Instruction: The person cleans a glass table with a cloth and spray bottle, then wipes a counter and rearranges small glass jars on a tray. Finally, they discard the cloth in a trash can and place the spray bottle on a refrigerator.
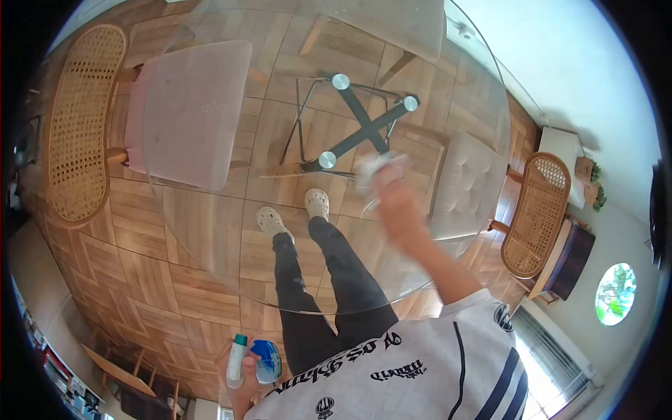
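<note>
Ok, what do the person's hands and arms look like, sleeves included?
The left hand and right hand wear no gloves; the right is too blurred to rule out rings. The right forearm is bare below a whitish sleeve. The shirt carries black lettering and dark blue stripes.

Wooden floor (168, 280) tiles in a basket-weave pattern covered the room. On the left stood a chair with a woven cane back (87, 126) and a pale, pinkish seat (192, 115); on the right, another cane back (537, 213) rose behind a tufted light seat (465, 182). A third pale seat (399, 24) showed at the top. Beyond the right-hand chair, a white cabinet (558, 150) stood near a pale wall (595, 59). A rounded window (616, 294) showed bright greenery, and daylight glared through a slatted window (553, 360) at lower right.
</note>
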{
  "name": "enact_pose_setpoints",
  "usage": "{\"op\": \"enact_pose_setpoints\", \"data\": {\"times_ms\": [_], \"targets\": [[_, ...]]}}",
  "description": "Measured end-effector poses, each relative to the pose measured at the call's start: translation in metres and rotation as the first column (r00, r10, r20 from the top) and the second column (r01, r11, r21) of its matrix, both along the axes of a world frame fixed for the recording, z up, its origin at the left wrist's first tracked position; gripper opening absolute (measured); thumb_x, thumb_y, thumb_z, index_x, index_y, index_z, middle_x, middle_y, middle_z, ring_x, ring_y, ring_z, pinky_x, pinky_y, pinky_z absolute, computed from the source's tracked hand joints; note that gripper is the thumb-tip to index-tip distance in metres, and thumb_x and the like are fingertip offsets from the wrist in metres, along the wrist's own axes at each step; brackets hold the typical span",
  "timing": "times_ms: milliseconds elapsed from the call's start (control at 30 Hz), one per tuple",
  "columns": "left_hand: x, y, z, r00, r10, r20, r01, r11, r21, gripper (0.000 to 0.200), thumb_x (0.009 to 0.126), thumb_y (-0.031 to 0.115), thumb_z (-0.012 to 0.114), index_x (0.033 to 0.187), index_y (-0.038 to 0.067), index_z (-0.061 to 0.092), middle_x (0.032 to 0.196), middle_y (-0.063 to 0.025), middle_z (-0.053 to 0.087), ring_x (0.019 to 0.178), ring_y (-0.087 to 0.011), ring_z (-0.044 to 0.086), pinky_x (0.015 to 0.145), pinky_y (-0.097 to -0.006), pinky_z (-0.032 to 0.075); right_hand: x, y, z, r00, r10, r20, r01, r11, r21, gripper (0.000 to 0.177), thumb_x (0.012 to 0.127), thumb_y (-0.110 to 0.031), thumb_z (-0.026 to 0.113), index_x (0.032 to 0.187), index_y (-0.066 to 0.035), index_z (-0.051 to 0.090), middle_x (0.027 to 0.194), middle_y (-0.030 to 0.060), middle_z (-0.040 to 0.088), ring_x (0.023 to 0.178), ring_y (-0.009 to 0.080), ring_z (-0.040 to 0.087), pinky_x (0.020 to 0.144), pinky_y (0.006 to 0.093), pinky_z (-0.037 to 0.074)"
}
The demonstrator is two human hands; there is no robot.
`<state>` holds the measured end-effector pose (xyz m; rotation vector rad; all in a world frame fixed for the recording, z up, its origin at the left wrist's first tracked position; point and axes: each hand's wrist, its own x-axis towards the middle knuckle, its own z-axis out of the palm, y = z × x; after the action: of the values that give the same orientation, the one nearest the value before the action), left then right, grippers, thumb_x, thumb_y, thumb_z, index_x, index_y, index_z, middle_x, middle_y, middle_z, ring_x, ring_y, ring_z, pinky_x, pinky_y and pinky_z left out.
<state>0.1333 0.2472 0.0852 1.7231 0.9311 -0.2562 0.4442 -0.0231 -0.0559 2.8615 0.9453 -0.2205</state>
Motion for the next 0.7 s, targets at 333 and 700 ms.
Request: {"op": "enact_pose_setpoints", "data": {"times_ms": [333, 700], "targets": [[0.007, 0.007, -0.010, 0.994, -0.108, 0.032, 0.104, 0.990, 0.099, 0.050, 0.091, 0.043, 0.059, 0.084, -0.006, 0.063, 0.069, -0.0138, 0.058, 0.063, -0.0277, 0.055, 0.058, -0.0355, 0.042, 0.051, 0.101, 0.011, 0.868, 0.169, -0.467, 0.163, 0.791, 0.589, 0.027, 0.096, -0.016, 0.046, 0.117, -0.002, 0.055, 0.102, 0.0195, 0.059, 0.091, 0.0344, 0.059, 0.081, 0.0411, 0.048], [-0.035, 0.028, -0.036, 0.987, -0.149, 0.063, 0.138, 0.978, 0.155, 0.057, 0.091, 0.049, 0.056, 0.093, -0.007, 0.066, 0.068, -0.0135, 0.055, 0.063, -0.0261, 0.054, 0.057, -0.0359, 0.040, 0.132, 0.064, -0.011, 0.970, -0.244, 0.011, 0.227, 0.919, 0.323, 0.013, 0.084, -0.006, 0.052, 0.096, -0.002, 0.058, 0.091, 0.0187, 0.061, 0.081, 0.0348, 0.061, 0.065, 0.0446, 0.048]]}}
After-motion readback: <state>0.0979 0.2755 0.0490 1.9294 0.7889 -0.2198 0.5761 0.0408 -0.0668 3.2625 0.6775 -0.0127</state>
